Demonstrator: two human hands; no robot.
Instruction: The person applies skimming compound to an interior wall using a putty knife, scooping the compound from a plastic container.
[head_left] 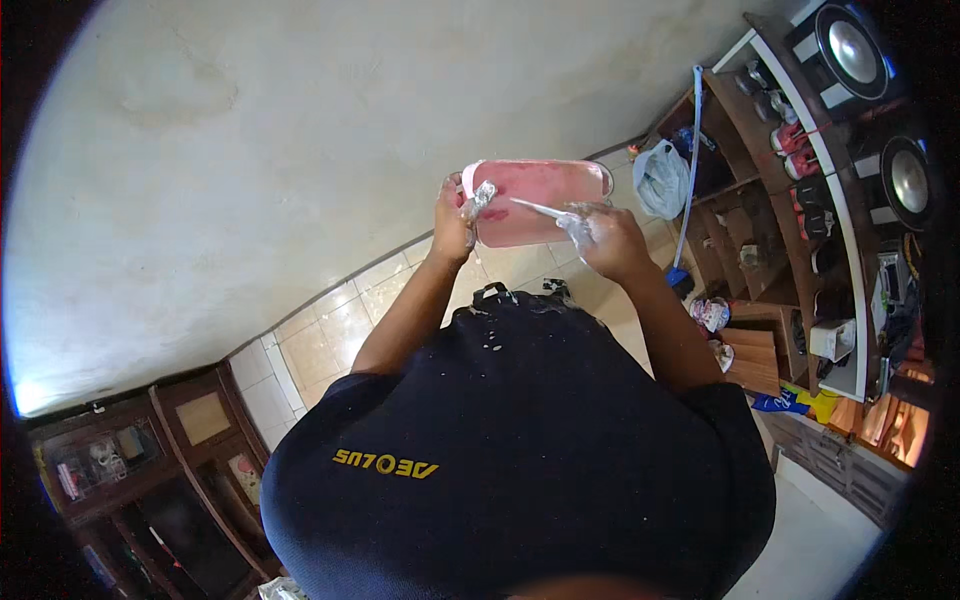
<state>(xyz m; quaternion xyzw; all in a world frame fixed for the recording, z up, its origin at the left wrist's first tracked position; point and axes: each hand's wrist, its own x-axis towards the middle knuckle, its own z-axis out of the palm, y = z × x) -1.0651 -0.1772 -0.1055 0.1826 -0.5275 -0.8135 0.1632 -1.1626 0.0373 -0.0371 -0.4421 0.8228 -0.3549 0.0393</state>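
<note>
Because the pink tray [553, 180] is carried on no bench but held up in front of the body, its weight seems to be borne by the left hand [454, 218] alone. That hand is closed around the tray's left short edge, a grip by which the open face is probably kept turned up toward the eyes and the far end left free. Near the same edge, a whitish lump [484, 194] is seen by the thumb; whether it is a coated thumb or loose paste cannot be told. By the right hand [604, 240], smeared with white, a slim pale tool [538, 207] is gripped at its handle, over the tray's right part near the lower long edge. Its tip is pointed left, over the tray's middle, presumably so that the inside can be reached without the hand being dipped in; whether the surface is touched cannot be made out. Both are held close to the pale wall [300, 190], above the tiled floor [345, 330]. To the right, a broom [690, 160] is tilted by the shelf unit [848, 255], apparently leaned there for support.
</note>
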